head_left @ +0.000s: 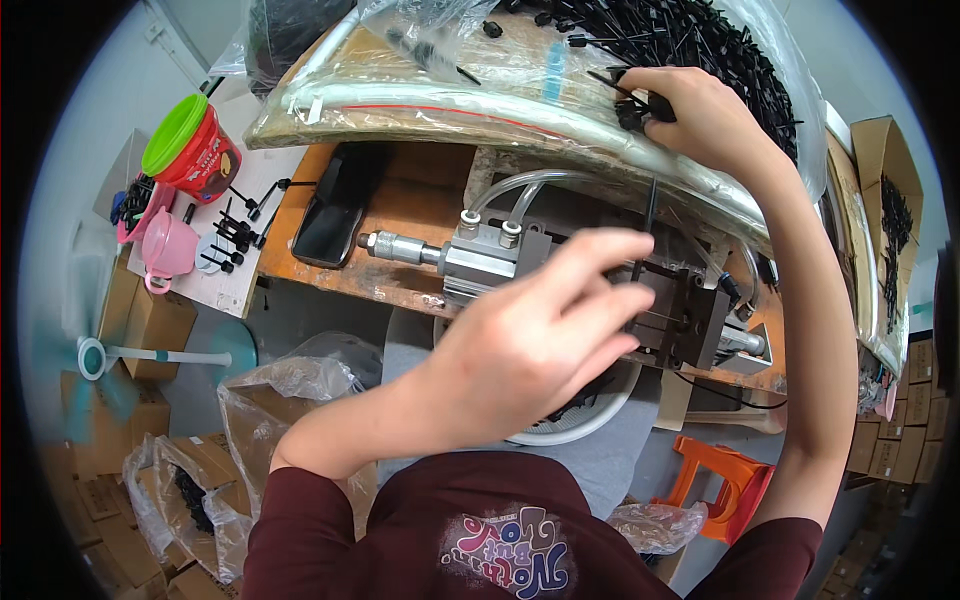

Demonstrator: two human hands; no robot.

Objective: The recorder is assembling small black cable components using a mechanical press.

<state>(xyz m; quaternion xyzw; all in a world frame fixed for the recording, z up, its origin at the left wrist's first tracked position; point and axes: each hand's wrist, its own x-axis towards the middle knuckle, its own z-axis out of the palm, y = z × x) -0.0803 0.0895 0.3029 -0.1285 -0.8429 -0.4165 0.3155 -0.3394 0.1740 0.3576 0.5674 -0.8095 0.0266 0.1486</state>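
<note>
My left hand (530,335) hovers over a metal pneumatic press fixture (490,255) on the workbench, its fingers pinching a thin black plastic pin (650,215) standing upright at the dark block (685,310). My right hand (695,115) reaches up into a heap of small black plastic parts (700,40) lying on clear plastic sheeting, fingers closed on a few of them. Clear air hoses loop from the cylinder's fittings.
A black phone (330,210) lies on the orange bench left of the cylinder. Further left are a red tub with green lid (190,150), a pink cup (168,248) and loose black parts on white paper. A white bowl sits under the fixture; cardboard boxes, bags and an orange stool (720,485) below.
</note>
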